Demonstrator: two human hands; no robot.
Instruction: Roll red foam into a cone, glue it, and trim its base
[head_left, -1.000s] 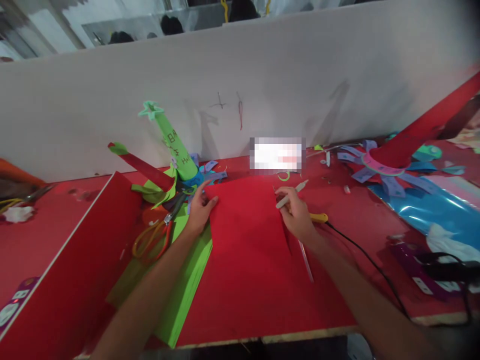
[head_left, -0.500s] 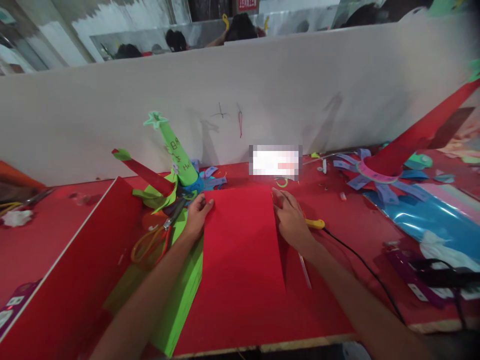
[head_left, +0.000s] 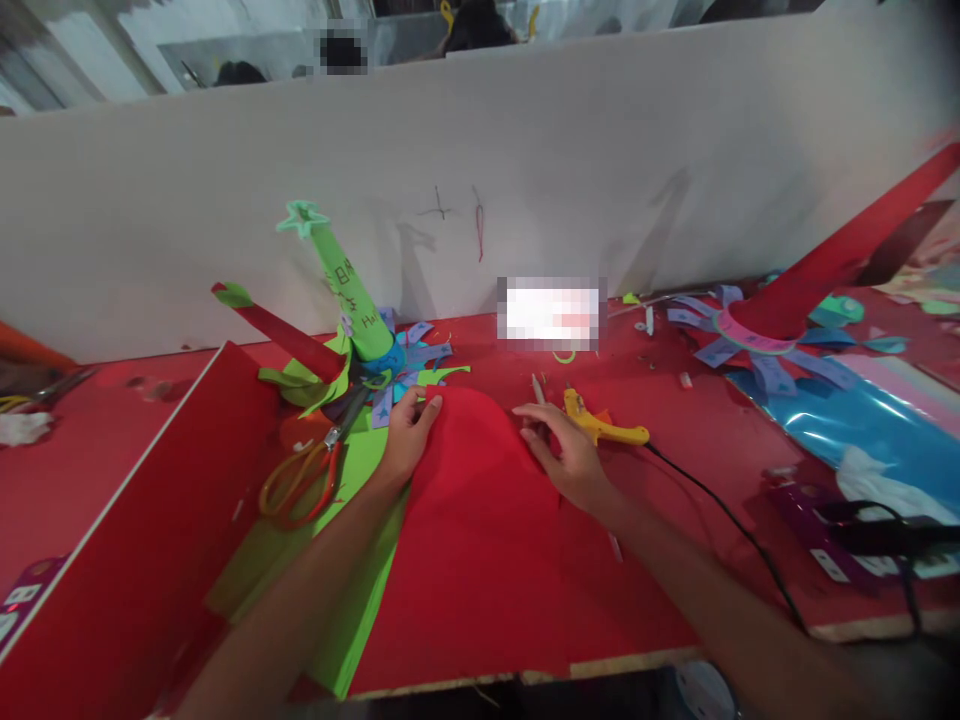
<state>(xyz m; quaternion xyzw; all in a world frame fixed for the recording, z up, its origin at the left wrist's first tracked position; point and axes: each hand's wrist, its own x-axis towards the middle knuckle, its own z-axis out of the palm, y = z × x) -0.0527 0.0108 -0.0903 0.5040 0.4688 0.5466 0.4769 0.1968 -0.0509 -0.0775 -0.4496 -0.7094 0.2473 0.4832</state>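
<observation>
A plain red paper sheet [head_left: 480, 520] lies before me, its far edge arched upward and its right side bending over. My left hand [head_left: 411, 432] pinches the far left corner between thumb and fingers. At the curving right edge, my right hand [head_left: 566, 455] has its fingers bent against the paper; the fingertips are partly hidden. Just beyond that hand, a yellow glue gun [head_left: 600, 425] with a black cord lies on the table. Orange-handled scissors [head_left: 304, 475] rest to the left, on light green sheets [head_left: 360, 600] beside my left forearm.
A red upright panel [head_left: 150, 520] stands at left. Behind it are a green paper cone [head_left: 352, 290] with a star and a smaller red cone [head_left: 292, 335]. To the right are a large red cone [head_left: 832, 250] and a blue glossy packet [head_left: 817, 420]. A white partition [head_left: 300, 150] runs behind.
The red sheet has gone from flat to arched, its right side curling inward. My right hand has moved slightly left and down, uncovering the glue gun. The camera view has tilted a little.
</observation>
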